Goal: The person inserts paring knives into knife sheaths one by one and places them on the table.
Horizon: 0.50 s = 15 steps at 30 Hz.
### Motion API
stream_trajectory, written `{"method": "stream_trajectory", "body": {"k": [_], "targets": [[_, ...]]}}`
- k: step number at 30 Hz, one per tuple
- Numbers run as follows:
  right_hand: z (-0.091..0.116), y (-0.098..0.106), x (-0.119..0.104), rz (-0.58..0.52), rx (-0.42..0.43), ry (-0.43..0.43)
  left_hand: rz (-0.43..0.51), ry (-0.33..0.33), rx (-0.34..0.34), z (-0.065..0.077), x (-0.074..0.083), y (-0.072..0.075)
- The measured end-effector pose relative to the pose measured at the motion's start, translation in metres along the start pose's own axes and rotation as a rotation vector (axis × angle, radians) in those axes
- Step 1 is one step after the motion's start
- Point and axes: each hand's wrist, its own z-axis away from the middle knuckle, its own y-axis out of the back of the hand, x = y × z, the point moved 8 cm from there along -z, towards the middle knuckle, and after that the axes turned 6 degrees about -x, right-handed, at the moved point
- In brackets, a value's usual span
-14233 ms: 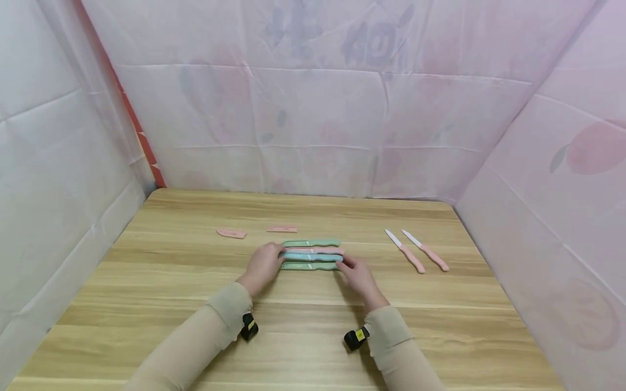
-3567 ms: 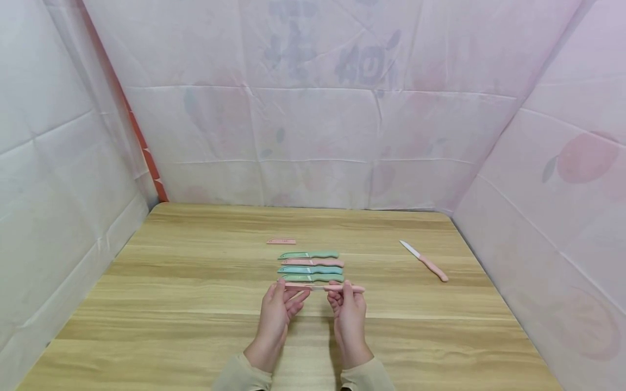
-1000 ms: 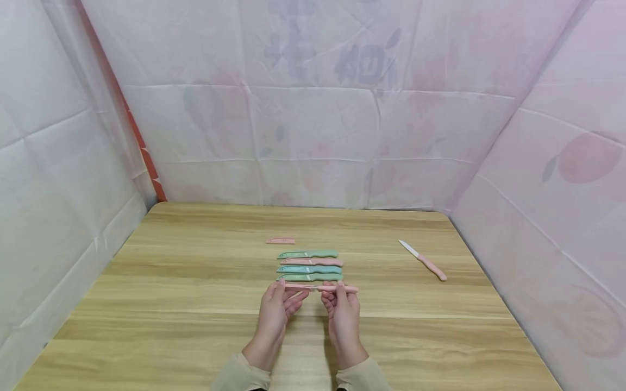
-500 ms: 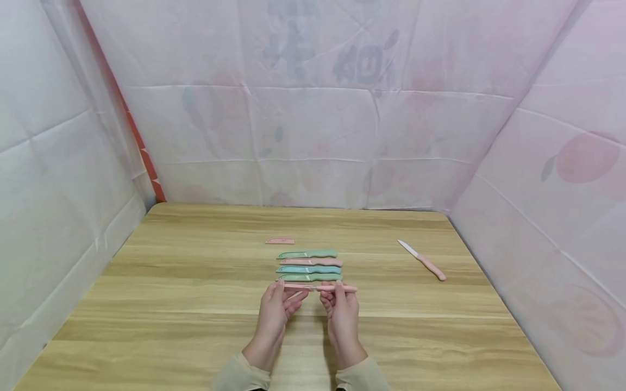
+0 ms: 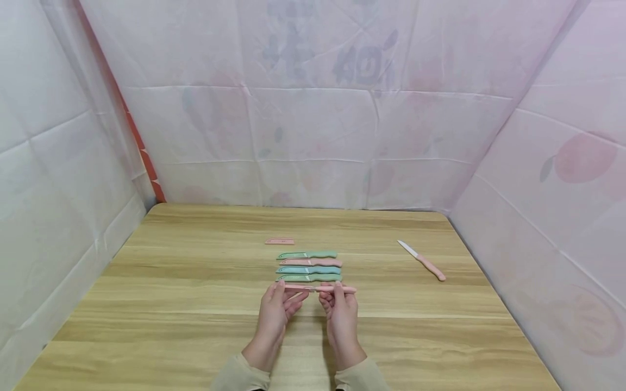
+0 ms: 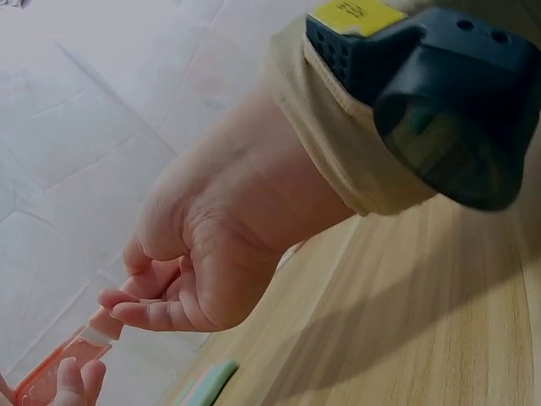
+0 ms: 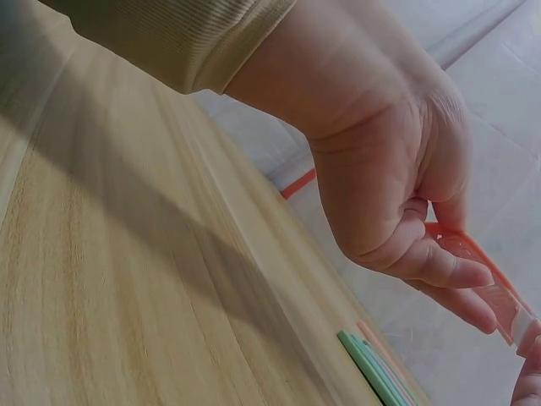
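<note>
In the head view my left hand (image 5: 274, 316) pinches a pink blade sheath (image 5: 296, 287) between thumb and fingers. My right hand (image 5: 343, 321) grips the pink handle (image 5: 349, 290) of a paring knife in line with it. The blade sits mostly inside the sheath; a short pale stretch shows at its mouth. Across from the left wrist camera, the right hand (image 6: 228, 224) has its fingers around the handle. The right wrist view shows the left hand (image 7: 380, 178) on the see-through sheath (image 7: 478, 271), with right fingertips at the frame's edge.
Behind the hands lie sheathed knives in a row: green (image 5: 324, 254), pink (image 5: 326, 262), blue (image 5: 326, 270) and green (image 5: 325, 277). A loose pink sheath (image 5: 280, 241) is farther back. At right lies a bare-bladed knife (image 5: 430, 267) with a pink handle. Fabric walls surround the wooden table (image 5: 171, 304).
Earlier, both hands touched the row, with two bare knives and two pink sheaths lying loose. One of each is now held. Lately the handle has crept left toward the sheath.
</note>
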Motion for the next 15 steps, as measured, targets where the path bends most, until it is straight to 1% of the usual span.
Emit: {"method": "stream_trajectory", "body": {"k": [6,12,15], "targets": [[0.0005,-0.0002,0.0007,0.001,0.006,-0.011,-0.022,-0.006,0.007,0.0004,0.0013,0.0000],[0.0001,-0.0022,0.0002,0.012,-0.002,-0.003,0.014,-0.006,0.010,0.0003,0.0012,0.0001],[-0.0003,-0.0025,0.0007,0.007,-0.005,-0.002,0.017,-0.011,0.007,-0.0005,0.0011,0.0003]]}}
